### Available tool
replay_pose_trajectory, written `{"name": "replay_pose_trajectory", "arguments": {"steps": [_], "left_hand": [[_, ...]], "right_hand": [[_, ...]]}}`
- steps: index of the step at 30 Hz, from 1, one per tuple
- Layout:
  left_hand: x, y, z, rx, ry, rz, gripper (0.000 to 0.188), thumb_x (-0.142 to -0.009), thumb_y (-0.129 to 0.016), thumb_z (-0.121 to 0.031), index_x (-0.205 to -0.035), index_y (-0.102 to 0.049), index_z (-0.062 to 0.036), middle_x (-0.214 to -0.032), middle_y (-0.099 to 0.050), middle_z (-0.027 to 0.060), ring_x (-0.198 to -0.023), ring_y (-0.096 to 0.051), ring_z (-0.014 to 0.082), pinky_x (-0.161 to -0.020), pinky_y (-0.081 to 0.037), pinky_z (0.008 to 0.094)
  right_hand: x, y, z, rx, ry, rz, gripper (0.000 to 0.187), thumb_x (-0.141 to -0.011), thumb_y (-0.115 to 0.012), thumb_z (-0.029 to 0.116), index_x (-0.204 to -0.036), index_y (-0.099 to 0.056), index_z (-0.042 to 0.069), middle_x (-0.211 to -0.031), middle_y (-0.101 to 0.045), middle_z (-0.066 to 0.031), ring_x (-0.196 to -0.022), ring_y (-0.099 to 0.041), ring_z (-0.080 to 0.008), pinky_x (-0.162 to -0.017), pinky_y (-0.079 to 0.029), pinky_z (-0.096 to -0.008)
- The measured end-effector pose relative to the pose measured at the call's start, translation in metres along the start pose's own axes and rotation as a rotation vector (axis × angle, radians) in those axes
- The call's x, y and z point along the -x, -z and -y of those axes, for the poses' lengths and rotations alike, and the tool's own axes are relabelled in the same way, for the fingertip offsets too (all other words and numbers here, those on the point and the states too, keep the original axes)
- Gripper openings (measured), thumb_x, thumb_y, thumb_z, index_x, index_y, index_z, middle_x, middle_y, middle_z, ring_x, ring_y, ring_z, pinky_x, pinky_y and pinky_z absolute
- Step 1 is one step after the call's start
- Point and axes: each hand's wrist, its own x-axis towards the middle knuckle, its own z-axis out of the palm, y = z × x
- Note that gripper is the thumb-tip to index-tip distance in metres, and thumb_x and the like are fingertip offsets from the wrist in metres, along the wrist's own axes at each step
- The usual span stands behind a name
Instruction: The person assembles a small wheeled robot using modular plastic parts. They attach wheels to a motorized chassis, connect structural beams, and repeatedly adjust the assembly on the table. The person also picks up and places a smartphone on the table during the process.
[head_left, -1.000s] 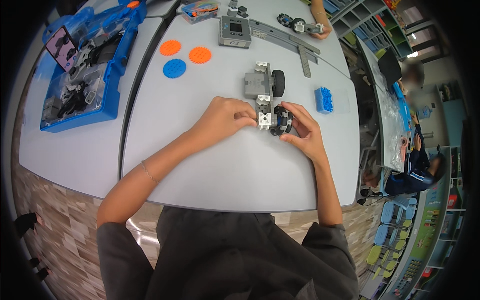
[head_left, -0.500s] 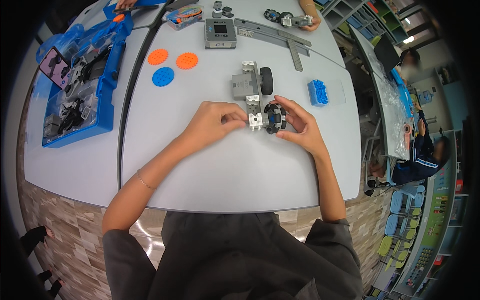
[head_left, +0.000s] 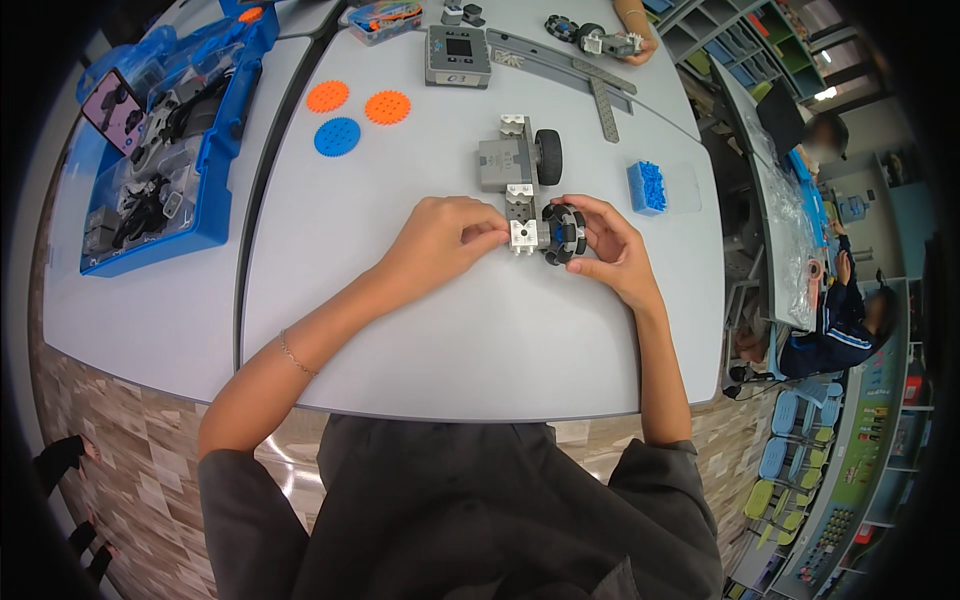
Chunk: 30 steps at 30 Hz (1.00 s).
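Head: right hand (head_left: 597,236) holds omni wheel (head_left: 566,234), left hand (head_left: 450,240) pinched narrow at bracket (head_left: 523,234).
Tub (head_left: 637,195) holds blue pins (head_left: 652,186); blue case (head_left: 216,195), probably cables (head_left: 136,222); white table (head_left: 450,350), shelves (head_left: 720,60) beyond.

Right fingers (head_left: 598,209) around the black roller wheel (head_left: 567,235).

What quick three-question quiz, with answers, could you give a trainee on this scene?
1. Which hand has its fingers around the roller wheel, left or right?
2. True or false: the gray block and the black tire sit on the same side of the beam.
3. How many orange gears lie near the blue gear on the table?

Key: 1. The right hand. 2. False, opposite sides. 3. Two.
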Motion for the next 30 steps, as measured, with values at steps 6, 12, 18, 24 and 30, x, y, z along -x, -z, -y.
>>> {"name": "replay_pose_trajectory", "arguments": {"steps": [6, 12, 18, 24, 30], "left_hand": [[0.0, -0.002, 0.0, -0.006, 0.001, -0.002, 0.01, -0.09, -0.075, -0.008, -0.098, -0.077, -0.0013, -0.08, -0.072, 0.0086, -0.063, -0.06, 0.0143, -0.062, -0.049, 0.0298], [0.001, -0.002, 0.001, -0.03, 0.015, -0.011, 0.008, -0.092, -0.071, -0.007, -0.096, -0.075, -0.0004, -0.077, -0.071, 0.0087, -0.063, -0.062, 0.0137, -0.061, -0.049, 0.0296], [0.002, -0.003, -0.006, 0.104, 0.128, -0.049, 0.007, -0.093, -0.071, -0.004, -0.098, -0.074, -0.0008, -0.078, -0.073, 0.0061, -0.066, -0.063, 0.0099, -0.063, -0.05, 0.0285], [0.0, -0.002, -0.009, 0.366, 0.241, -0.031, 0.01, -0.093, -0.072, -0.002, -0.102, -0.075, 0.0015, -0.088, -0.076, 0.0069, -0.072, -0.065, 0.0094, -0.073, -0.054, 0.0252], [-0.004, -0.008, -0.004, 0.597, 0.152, 0.057, 0.016, -0.096, -0.069, -0.001, -0.11, -0.074, 0.0047, -0.101, -0.077, 0.0116, -0.079, -0.07, 0.0122, -0.082, -0.056, 0.027]], "right_hand": [[0.001, -0.001, -0.002, 0.04, 0.021, -0.008, 0.079, -0.071, -0.088, -0.003, -0.143, -0.056, -0.001, -0.144, -0.058, -0.0157, -0.132, -0.058, -0.0249, -0.108, -0.051, -0.041], [0.002, -0.005, 0.0, 0.202, 0.058, -0.037, 0.08, -0.072, -0.087, 0.001, -0.146, -0.057, 0.003, -0.144, -0.059, -0.0149, -0.128, -0.06, -0.0246, -0.103, -0.055, -0.0384], [0.001, -0.007, 0.001, 0.106, 0.035, -0.028, 0.082, -0.074, -0.086, 0.001, -0.149, -0.053, 0.003, -0.147, -0.056, -0.0152, -0.131, -0.058, -0.0255, -0.107, -0.053, -0.0402], [0.003, -0.005, 0.0, -0.018, 0.035, -0.044, 0.082, -0.08, -0.084, 0.002, -0.153, -0.047, 0.0, -0.15, -0.054, -0.0164, -0.133, -0.057, -0.0258, -0.109, -0.049, -0.0388], [0.006, 0.002, 0.0, -0.009, 0.024, -0.088, 0.083, -0.086, -0.083, 0.022, -0.155, -0.043, -0.002, -0.149, -0.056, -0.0184, -0.134, -0.056, -0.0266, -0.108, -0.047, -0.0372]]}}
